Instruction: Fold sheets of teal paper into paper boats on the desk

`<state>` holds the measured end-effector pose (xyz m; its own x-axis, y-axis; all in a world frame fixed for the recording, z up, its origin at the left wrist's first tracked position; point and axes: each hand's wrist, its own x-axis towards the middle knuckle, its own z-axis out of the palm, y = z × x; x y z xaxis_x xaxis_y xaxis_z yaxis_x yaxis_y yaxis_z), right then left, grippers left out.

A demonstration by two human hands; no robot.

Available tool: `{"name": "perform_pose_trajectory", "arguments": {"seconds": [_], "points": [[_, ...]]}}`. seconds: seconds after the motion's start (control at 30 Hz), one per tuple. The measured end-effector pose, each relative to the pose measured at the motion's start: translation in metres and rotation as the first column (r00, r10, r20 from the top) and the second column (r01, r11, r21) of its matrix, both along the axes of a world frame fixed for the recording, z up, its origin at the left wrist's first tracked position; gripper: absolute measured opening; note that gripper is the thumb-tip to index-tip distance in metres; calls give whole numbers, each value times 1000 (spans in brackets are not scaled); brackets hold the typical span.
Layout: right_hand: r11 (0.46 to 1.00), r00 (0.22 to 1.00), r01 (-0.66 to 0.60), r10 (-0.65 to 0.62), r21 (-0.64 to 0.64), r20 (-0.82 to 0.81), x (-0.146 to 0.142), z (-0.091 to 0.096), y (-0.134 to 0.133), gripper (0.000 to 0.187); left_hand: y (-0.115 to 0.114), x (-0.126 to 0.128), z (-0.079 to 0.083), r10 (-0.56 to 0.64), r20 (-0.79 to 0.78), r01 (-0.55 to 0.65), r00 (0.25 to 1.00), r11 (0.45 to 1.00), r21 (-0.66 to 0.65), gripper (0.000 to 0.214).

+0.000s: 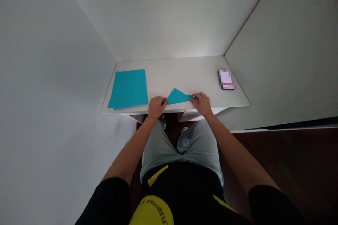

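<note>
Two bare hands work on one piece of folded teal paper (178, 97), with one pile of teal sheets (130, 88) and one smartphone (226, 79) also on the one white counter (182, 74); the number of sheets in the pile cannot be told, though offset edges show more than one. The left hand (156, 107) has its thumb and fingers pinched together on the left end of the folded paper, where a small dark patch at the fingertips is too small to make out. The right hand (202, 103) is closed likewise on the opposite end, its fingers curled over the narrow tip. Between the hands, near the counter's front edge, the paper lies low and long, with a straight side toward the person, a triangular peak pointing away, nearer the left hand, and a crease running down from that peak. The pile lies just beyond and to the left of the left hand, broad, flat and roughly square. Beyond the right hand and farther right is the smartphone, its pale screen lit with a red band.
</note>
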<state>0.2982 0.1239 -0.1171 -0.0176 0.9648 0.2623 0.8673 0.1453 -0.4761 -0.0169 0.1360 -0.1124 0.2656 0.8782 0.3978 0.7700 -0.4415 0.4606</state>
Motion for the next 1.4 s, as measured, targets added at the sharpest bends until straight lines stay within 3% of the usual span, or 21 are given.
{"name": "perform_pose_trajectory", "arguments": {"seconds": [0.2, 0.37, 0.5, 0.7, 0.87, 1.1, 1.27, 1.4], "points": [[998, 999, -50, 49, 40, 23, -2, 1, -2, 36, -20, -4, -6, -136, -47, 138, 990, 989, 60, 23], [986, 978, -155, 143, 66, 154, -2, 5, -8, 38, -39, -13, -9, -191, -78, 196, 979, 978, 68, 29], [959, 926, -281, 264, 26, 270, -9, 10, -21, 45, -47, -16, -12, -184, -102, 192, 978, 978, 82, 37], [974, 933, -226, 208, 28, 293, -40, 13, -44, 59, -49, -12, -9, -141, -86, 145, 986, 988, 47, 36], [968, 944, -251, 247, -6, 217, -37, 17, -59, 58, -48, -10, -4, -137, -6, 137, 991, 990, 26, 24], [972, 969, -234, 235, -18, 73, -12, 15, -71, 34, -59, -12, -9, -100, 61, 98, 993, 994, 39, 11], [980, 969, -198, 198, 13, -149, -2, 21, -45, 33, -52, -6, 10, -31, 161, 24, 986, 998, 50, 13], [993, 888, -107, 118, 52, -445, -1, 24, -9, 50, -27, 1, 33, -26, 344, 28, 939, 1000, -1, 17]]}}
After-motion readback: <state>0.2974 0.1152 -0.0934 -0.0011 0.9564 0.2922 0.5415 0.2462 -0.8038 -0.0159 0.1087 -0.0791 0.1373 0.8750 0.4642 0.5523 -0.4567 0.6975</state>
